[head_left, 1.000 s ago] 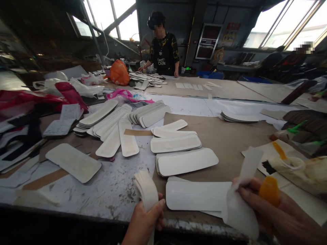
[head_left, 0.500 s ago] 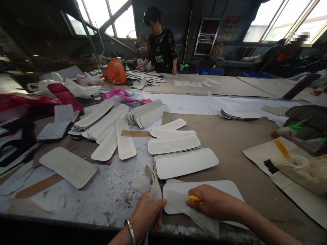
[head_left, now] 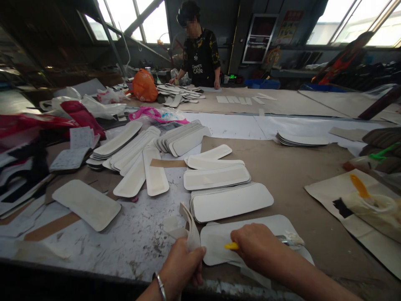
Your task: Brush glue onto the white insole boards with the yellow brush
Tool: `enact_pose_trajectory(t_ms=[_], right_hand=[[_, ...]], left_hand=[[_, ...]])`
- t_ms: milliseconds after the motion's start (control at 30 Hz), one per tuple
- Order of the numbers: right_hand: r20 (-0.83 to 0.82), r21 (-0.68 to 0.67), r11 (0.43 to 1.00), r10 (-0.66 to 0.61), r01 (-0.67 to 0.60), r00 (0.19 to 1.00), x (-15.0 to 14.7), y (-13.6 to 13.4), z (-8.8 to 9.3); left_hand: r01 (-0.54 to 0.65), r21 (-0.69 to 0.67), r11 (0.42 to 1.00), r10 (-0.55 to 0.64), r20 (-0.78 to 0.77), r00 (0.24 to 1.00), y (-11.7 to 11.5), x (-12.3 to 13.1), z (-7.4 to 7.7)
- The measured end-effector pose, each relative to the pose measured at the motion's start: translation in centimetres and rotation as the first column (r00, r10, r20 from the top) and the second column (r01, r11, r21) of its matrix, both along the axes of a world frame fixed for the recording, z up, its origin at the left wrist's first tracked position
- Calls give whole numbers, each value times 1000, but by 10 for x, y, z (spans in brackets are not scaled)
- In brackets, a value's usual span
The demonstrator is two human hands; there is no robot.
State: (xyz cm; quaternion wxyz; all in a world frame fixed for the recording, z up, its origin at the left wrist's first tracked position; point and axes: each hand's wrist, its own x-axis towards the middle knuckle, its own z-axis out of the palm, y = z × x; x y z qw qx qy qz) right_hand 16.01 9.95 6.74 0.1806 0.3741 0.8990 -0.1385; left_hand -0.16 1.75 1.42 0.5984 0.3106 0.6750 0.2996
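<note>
My left hand [head_left: 183,265] is closed round a bundle of thin white strips [head_left: 189,225] that stands up at the table's near edge. My right hand [head_left: 255,246] grips a yellow-handled brush [head_left: 231,246], whose bristles [head_left: 293,240] rest on a flat white rounded panel [head_left: 219,240] lying in front of me. Just beyond lies a stack of similar white panels [head_left: 230,201]. More white panels [head_left: 216,177] lie further out on brown paper.
Piles of long white pieces [head_left: 134,146] and a loose panel [head_left: 86,204] lie to the left. Red and white bags [head_left: 75,113] sit at far left. A glue pot with a brush [head_left: 372,205] sits at right. A person in black [head_left: 200,62] works at the far end.
My right hand came down from the right, laid its white piece on the near panel and now drags the brush across it. My left hand stayed on the strips.
</note>
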Motion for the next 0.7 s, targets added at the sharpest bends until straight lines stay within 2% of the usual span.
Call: enact_pose_trajectory(t_ms=[167, 467, 700], right_hand=[[8, -47, 999, 23, -22, 1000, -7, -1, 13], [19, -91, 996, 7, -5, 1000, -10, 8, 2], [17, -88, 996, -8, 9, 1000, -11, 4, 3]], left_hand=[[47, 22, 999, -45, -87, 995, -2, -3, 5], [65, -8, 998, -65, -11, 998, 2, -7, 1], [44, 2, 999, -44, -39, 998, 1, -6, 5]])
